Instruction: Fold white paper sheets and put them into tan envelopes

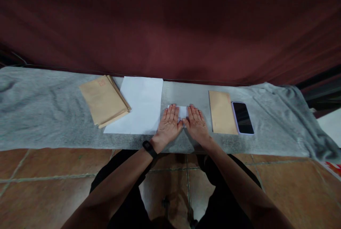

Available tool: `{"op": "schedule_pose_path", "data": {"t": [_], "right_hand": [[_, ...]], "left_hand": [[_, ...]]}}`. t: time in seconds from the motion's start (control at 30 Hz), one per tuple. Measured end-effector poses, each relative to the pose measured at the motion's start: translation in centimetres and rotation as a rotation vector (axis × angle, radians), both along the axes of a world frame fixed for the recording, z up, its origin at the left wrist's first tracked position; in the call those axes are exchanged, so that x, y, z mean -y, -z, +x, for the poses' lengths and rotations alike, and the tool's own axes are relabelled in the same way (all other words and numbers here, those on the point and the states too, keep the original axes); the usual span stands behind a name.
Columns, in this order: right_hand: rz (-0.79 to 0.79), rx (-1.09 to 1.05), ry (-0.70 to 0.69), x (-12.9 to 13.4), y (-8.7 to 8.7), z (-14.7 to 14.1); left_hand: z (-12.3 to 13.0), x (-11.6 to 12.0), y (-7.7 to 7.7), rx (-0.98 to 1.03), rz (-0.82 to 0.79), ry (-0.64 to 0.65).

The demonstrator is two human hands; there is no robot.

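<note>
Small white paper point(182, 112), apparently folded, lies partly under left hand point(169, 121) and right hand point(196, 122), both flat, fingers extended. White sheets point(141, 101) edge up beside left hand; grey cloth point(188, 94) strip separates right hand, brown envelope point(223, 113).

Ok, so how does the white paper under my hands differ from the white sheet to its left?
The white paper looks much smaller than the white sheet. Your left hand and right hand lie over the paper, hiding much of it, while brown envelopes overlap the sheet's left side. Both are white and lie on the gray cloth.
</note>
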State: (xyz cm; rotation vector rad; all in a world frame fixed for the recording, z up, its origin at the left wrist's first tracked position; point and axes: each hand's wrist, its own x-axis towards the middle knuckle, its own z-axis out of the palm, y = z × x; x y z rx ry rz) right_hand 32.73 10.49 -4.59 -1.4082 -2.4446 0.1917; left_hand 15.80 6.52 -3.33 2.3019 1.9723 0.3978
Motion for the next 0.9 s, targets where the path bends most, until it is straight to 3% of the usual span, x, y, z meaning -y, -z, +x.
{"op": "schedule_pose_path", "data": {"t": [0.33, 0.7, 0.9], "right_hand": [[0.020, 0.012, 0.047, 0.0, 0.3, 1.3], [0.029, -0.025, 0.117, 1.2, 0.0, 1.9], [-0.056, -0.031, -0.031, 2.4, -1.1, 0.6]], "left_hand": [[0.0, 0.1, 0.3, 0.040, 0.050, -0.122], [0.2, 0.3, 0.0, 0.008, 0.024, -0.156], [0.4, 0.4, -0.2, 0.039, 0.019, -0.133]]}}
